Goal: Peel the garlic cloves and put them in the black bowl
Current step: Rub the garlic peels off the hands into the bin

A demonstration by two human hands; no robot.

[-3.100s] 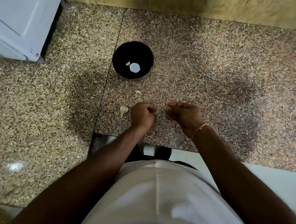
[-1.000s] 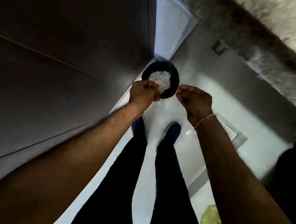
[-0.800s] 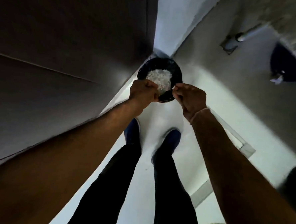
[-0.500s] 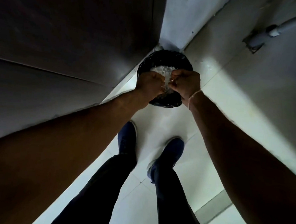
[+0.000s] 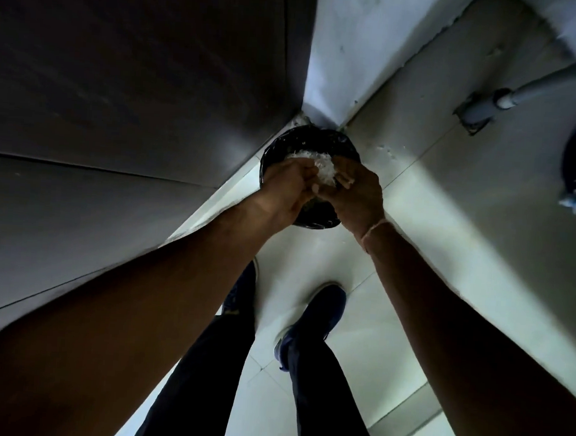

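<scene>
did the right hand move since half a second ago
Yes: the right hand has closed in over the black bin, its fingers now meeting the left hand.

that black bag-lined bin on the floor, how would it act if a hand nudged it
The black-lined bin would probably slide easily, since it stands on smooth, glossy floor tiles. Its crinkled liner looks thin and floppy. The pale scraps heaped inside look papery, so likely light. It sits in a corner, so the walls would stop it.

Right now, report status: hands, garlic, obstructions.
Left hand and right hand together over the black-lined bin, fingers opening. White peel scraps in bin. No cloves or black bowl in view. Nothing in the way.
</scene>
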